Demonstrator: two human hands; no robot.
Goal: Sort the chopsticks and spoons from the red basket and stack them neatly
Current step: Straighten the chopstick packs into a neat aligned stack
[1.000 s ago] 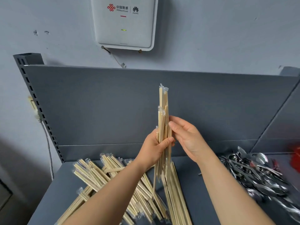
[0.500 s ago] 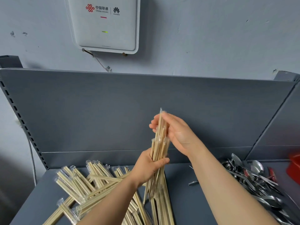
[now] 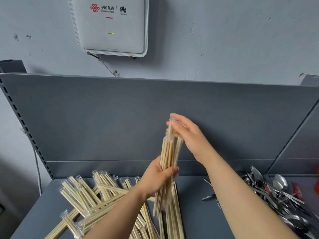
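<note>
So the person's got a bundle of wrapped chopsticks (image 3: 168,156) stood up on end over the grey shelf (image 3: 193,213), and I reckon it's held upright like that so the ends can be squared off before it joins a stack. The left hand (image 3: 159,178) is wrapped round the lower middle of the bundle, fingers curled right around it, doing the actual holding. The right hand (image 3: 188,135) is up at the top, fingers mostly straight and resting against the upper tips, looks like patting or pressing them level rather than gripping anything.

To the left there's a messy heap of wrapped chopsticks (image 3: 96,195) lying crisscross on the shelf, so that lot is not yet tidied. Straighter ones (image 3: 174,219) lie lengthwise right under the held bundle, probably the neat stack being built. The spoons (image 3: 276,195) are piled over on the right, well apart from the chopsticks, so the sorting part looks mostly done and the stacking is what's left.

Stuff I can't make out: the red basket (image 3: 317,183) is just a sliver of red at the right edge, cut off. The bottom of the bundle blurs into the sticks below, so can't tell if it's touching them. Right forearm hides part of the shelf, with some small metal thing (image 3: 208,197) poking out beside it, no idea what
</note>
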